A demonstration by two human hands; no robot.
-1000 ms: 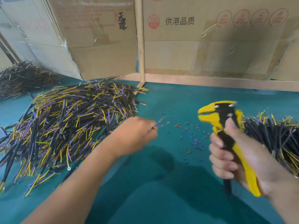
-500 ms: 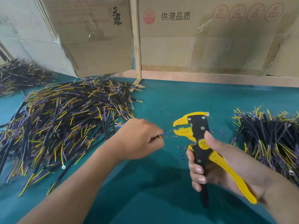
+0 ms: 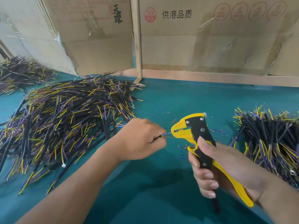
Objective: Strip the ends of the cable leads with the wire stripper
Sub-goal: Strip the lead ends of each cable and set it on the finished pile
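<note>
My right hand [image 3: 226,168] grips the handles of a yellow and black wire stripper [image 3: 195,135], its jaws pointing left over the teal table. My left hand [image 3: 142,139] pinches a cable lead [image 3: 167,135]; thin blue and red wire ends poke out from my fingertips and reach the stripper's jaws. Most of the lead is hidden in my fist. A big pile of black cables with yellow and purple leads [image 3: 64,120] lies to the left, and a second pile [image 3: 268,141] lies to the right.
Small bits of stripped insulation [image 3: 182,147] litter the teal table [image 3: 178,97] around the stripper. Cardboard boxes [image 3: 210,38] and a wooden post [image 3: 137,42] wall off the back. Another cable heap [image 3: 19,71] sits at the far left.
My right hand brought the stripper down and left toward my left hand. The wire ends now meet the jaws, which have closed compared with half a second ago.
</note>
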